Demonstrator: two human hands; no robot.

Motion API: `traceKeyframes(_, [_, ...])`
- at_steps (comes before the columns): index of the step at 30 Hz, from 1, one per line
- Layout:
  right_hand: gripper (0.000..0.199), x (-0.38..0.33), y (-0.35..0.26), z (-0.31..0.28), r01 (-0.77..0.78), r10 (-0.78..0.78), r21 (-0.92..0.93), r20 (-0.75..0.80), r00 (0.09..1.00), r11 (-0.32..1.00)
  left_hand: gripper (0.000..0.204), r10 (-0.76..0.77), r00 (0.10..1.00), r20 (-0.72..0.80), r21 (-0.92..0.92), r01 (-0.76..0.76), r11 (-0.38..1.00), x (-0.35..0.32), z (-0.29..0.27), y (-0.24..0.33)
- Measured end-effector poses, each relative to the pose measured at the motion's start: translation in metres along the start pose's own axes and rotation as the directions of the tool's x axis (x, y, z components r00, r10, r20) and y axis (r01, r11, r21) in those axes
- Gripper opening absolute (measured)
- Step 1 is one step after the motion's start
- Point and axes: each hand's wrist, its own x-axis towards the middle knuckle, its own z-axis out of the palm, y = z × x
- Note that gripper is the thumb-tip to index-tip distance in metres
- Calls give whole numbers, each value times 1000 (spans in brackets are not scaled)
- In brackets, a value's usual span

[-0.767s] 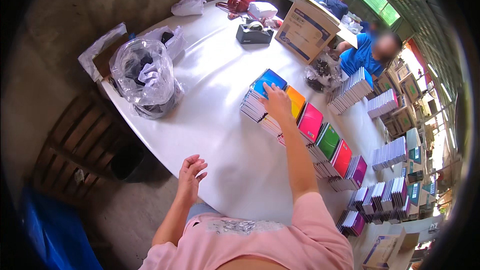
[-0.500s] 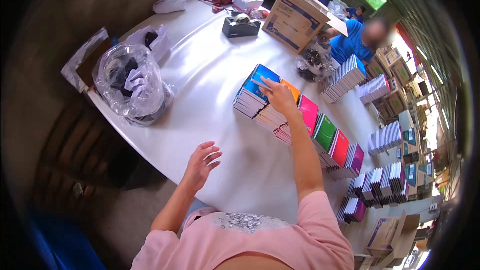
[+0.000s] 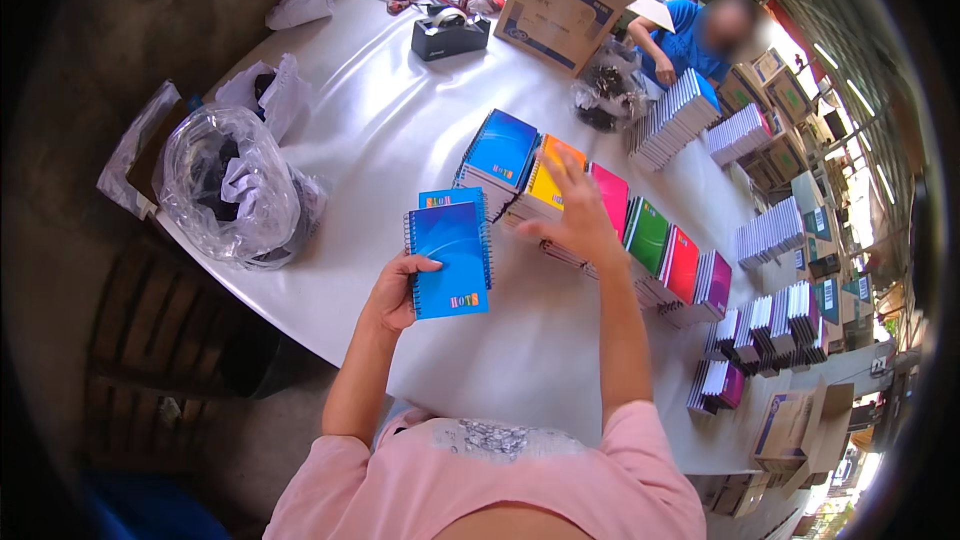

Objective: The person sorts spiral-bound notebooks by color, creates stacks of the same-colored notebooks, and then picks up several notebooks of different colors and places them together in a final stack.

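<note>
My left hand (image 3: 396, 292) is closed on two overlapping blue spiral notebooks (image 3: 450, 258), thumb on the top cover, raised in front of me over the table. My right hand (image 3: 583, 212), smeared by motion, hovers with its fingers apart over the yellow-orange notebook stack (image 3: 535, 188) and partly hides it. A slanting row of stacks runs from the blue notebook stack (image 3: 502, 148) past the pink stack (image 3: 609, 192), green stack (image 3: 648, 238) and red stack (image 3: 682, 266) to the purple stack (image 3: 712, 285).
A clear plastic bag (image 3: 190, 215) sits at the table's left edge. Farther back stand a black tape dispenser (image 3: 450, 37) and a cardboard box (image 3: 555, 15). A co-worker in blue (image 3: 680, 40) is beside more notebook stacks (image 3: 672, 120). Other stacks (image 3: 768, 233) line the right.
My left hand, empty before, now holds two blue notebooks. My right hand has moved from the blue stack back toward the yellow-orange and pink ones. The whole view has shifted slightly.
</note>
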Motion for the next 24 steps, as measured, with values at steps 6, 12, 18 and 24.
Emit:
traceKeyframes(6, [60, -12, 78, 51, -136, 144, -99, 77, 987, 986, 48, 107, 991, -83, 187, -90, 978, -6, 12, -12])
traceKeyframes(12, [40, 10, 63, 13, -146, 123, 137, 167, 978, 980, 46, 46, 998, -42, 75, -43, 996, 8, -1, -18])
traceKeyframes(18, [38, -23, 3, -21, 12, -33, -57, -376, 926, 998, 47, 44, 999, -13, -62, -44, 997, 16, 34, -28])
traceKeyframes(24, [58, -84, -81, -16, 240, -244, 47, 139, 960, 970, 47, 97, 989, 112, 126, -111, 986, 23, 0, -41])
